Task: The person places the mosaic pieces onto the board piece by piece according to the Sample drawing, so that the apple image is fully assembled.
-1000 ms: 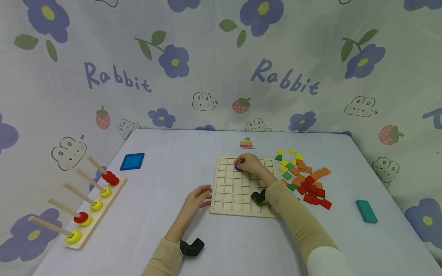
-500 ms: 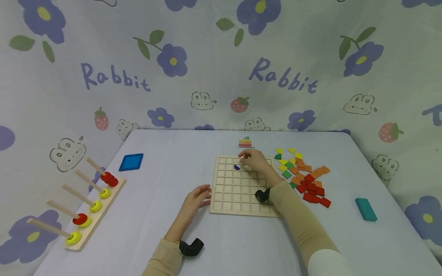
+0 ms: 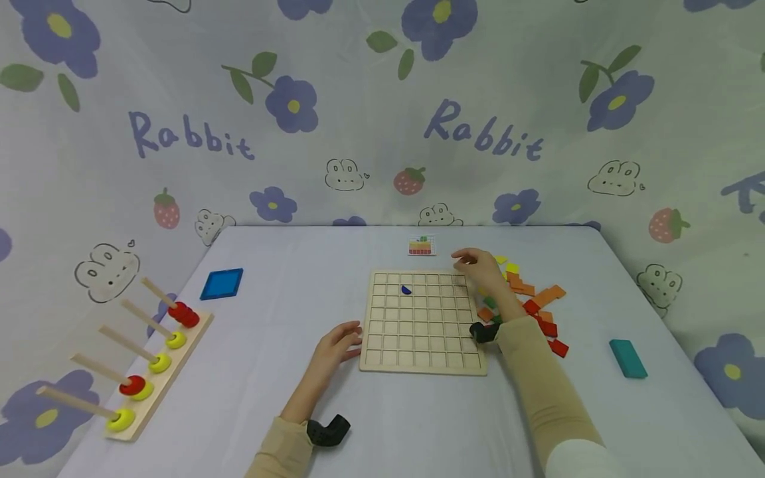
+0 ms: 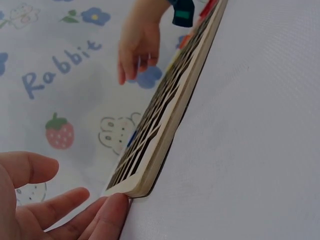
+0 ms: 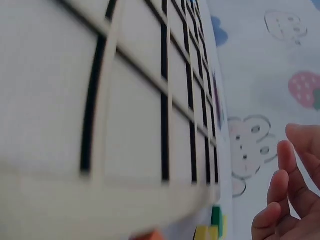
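Observation:
A wooden grid board lies mid-table, with one small dark blue rounded piece in a square of its upper left part. My left hand rests beside the board's left edge; in the left wrist view its fingertips are at the board's corner, fingers loosely spread. Over the board's far right corner, my right hand hovers with bent, relaxed fingers and nothing in them, as the right wrist view also shows. Beneath and beside that arm lie loose wooden tiles in orange, red, yellow and green, partly hidden.
Behind the board lies a small picture card. A wooden rack with pegs and red and yellow rings stands at the left, with a blue tray beyond it. A teal block lies far right.
My right hand has let go of the blue piece, leaving it on the board, and has moved right towards the loose tiles. The left hand has stayed at the board's edge.

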Tool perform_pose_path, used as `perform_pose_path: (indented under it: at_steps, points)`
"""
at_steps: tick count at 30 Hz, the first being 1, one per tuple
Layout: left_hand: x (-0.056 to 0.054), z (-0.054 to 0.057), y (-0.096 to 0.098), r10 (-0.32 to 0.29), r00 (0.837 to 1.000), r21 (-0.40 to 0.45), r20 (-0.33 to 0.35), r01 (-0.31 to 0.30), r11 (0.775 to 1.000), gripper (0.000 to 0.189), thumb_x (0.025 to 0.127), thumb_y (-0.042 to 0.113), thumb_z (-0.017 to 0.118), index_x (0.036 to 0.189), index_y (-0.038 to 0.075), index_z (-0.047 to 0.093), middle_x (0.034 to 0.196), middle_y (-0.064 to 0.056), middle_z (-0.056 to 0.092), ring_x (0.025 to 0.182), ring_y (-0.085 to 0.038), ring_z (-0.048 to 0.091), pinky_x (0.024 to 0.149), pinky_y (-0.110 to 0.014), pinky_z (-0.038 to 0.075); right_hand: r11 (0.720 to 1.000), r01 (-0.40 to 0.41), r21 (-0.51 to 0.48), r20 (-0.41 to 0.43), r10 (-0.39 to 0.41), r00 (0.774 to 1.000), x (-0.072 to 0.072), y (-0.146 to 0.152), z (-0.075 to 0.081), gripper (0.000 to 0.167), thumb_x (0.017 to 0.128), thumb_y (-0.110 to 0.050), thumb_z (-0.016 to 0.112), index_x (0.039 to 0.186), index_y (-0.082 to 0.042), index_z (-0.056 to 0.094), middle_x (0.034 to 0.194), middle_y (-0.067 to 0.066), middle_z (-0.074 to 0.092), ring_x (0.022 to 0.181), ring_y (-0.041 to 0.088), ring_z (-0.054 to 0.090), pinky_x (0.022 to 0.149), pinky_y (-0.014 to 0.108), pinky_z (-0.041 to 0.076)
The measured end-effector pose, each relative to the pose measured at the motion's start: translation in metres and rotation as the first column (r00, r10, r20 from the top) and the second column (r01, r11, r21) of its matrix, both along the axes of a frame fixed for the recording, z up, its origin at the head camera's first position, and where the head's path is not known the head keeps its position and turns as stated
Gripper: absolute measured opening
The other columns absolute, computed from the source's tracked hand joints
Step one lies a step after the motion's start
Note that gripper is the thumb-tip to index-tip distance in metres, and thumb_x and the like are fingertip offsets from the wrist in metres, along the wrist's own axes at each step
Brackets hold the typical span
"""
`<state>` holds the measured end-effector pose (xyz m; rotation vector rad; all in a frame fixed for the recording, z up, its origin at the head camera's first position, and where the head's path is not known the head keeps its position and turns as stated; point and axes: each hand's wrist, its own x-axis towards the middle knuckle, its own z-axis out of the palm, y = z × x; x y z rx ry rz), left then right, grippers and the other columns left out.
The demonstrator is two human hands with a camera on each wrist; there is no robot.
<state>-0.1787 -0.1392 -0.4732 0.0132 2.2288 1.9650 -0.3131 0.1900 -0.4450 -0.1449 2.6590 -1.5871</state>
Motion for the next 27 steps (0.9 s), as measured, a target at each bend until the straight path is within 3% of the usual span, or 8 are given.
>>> perform_pose_path:
  at_steps: [5,8,18,27]
  points:
    - [-0.002,-0.001,-0.001,0.001,1.000,0.000,0.013,-0.001,1.000,0.043,0.095,0.017,0.050,0.130,-0.007,0.045,0.126,-0.026,0.051,0.105,-0.032,0.056,0.085,-0.036,0.052,0.995,0.031,-0.092,-0.010,-0.032,0.999,-0.001,0.018,-0.008,0.033,0.090,-0.012,0.060,0.120,0.000,0.057,0.107,0.017,0.057,0.091,0.024,0.051,0.079,0.036,0.046]
    - [-0.003,-0.002,-0.002,0.004,1.000,0.002,0.020,-0.004,1.000,0.042,0.095,0.016,0.049,0.130,-0.008,0.044,0.126,-0.027,0.050,0.105,-0.032,0.056,0.086,-0.037,0.052,0.995,0.035,-0.097,-0.009,-0.036,0.999,0.000,0.027,-0.012,0.033,0.090,-0.012,0.059,0.121,0.000,0.056,0.111,0.017,0.056,0.097,0.025,0.051,0.084,0.036,0.046]
    - [-0.001,0.000,-0.001,0.010,1.000,-0.004,0.007,-0.010,1.000,0.042,0.094,0.016,0.050,0.129,-0.008,0.046,0.125,-0.026,0.051,0.104,-0.029,0.056,0.085,-0.035,0.053,0.997,0.002,0.077,-0.003,-0.001,1.000,-0.004,0.044,-0.018,0.034,0.089,-0.014,0.061,0.120,-0.004,0.058,0.123,0.017,0.053,0.114,0.034,0.044,0.092,0.047,0.043]
    - [0.000,-0.002,0.001,0.006,0.999,-0.005,0.036,-0.005,1.000,0.043,0.094,0.019,0.051,0.128,-0.007,0.046,0.124,-0.024,0.052,0.103,-0.025,0.055,0.085,-0.034,0.053,0.995,-0.004,0.104,0.031,0.001,1.000,-0.004,0.046,-0.024,0.036,0.086,-0.010,0.062,0.122,-0.006,0.059,0.131,0.019,0.047,0.112,0.035,0.044,0.084,0.043,0.046]
